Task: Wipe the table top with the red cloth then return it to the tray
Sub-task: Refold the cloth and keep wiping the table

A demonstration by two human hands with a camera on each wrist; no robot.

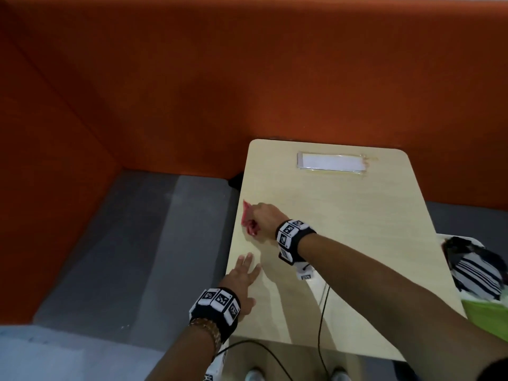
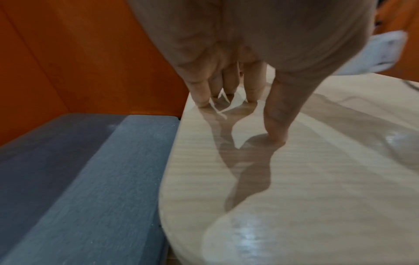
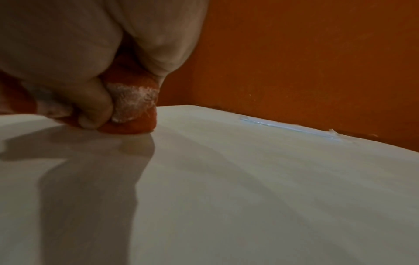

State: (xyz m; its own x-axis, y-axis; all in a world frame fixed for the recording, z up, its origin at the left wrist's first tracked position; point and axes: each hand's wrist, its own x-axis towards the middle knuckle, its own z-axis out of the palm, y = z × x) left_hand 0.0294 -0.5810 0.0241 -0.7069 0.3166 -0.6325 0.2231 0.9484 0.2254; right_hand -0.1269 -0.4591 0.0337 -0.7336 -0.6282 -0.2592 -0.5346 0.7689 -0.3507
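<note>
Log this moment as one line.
right hand grips red cloth, wiping table top near left edge | left hand flat on table

Light wood-grain counter (image 1: pixel 343 215), white laminated label (image 1: pixel 331 162) at its far edge, red cloth (image 1: pixel 247 220) nearer, along the left edge, black cable (image 1: pixel 324 312) nearest

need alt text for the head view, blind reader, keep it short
Seen from above, the right hand grips a bunched red cloth pressed on a pale wooden table near its left edge. The left hand rests flat on the table, fingers spread, nearer the person. A white card lies at the far end, against an orange wall.
</note>
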